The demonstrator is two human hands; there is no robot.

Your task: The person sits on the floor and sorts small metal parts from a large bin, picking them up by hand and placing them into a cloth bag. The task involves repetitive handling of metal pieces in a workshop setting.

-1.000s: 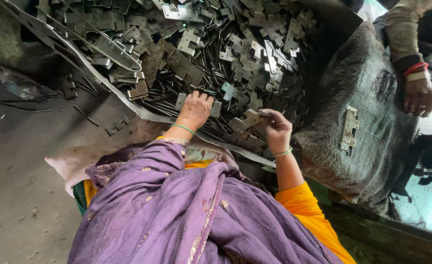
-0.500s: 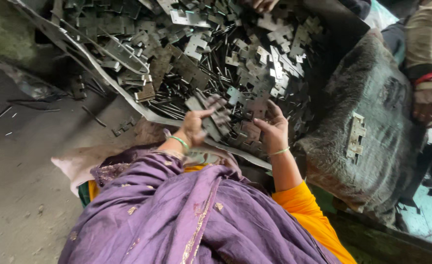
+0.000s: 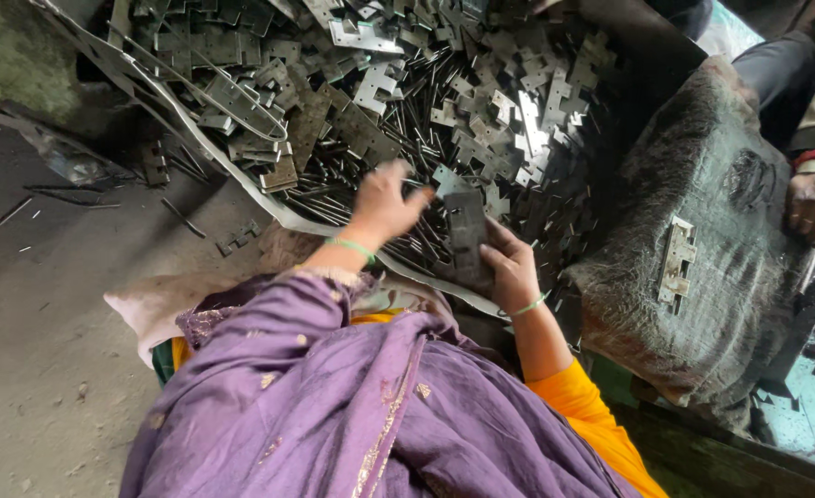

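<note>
Gripped in the right hand (image 3: 511, 269), a dark flat hinge plate (image 3: 467, 232) stands on edge just above the fingers, while the left hand (image 3: 384, 203), blurred and loosely curled, closes on nothing I can make out beside it. Beyond both lies the heap of stamped hinge leaves and pins (image 3: 407, 83). Sharp stamped edges could cut the bare fingers, and the plate, pinched only low down, could tip back into the heap.

Gripping a dull grey metal plate (image 3: 468, 235); lying behind, glinting stamped steel pieces (image 3: 444, 83); sagging alongside, a coarse matt cloth sack (image 3: 721, 231).
</note>
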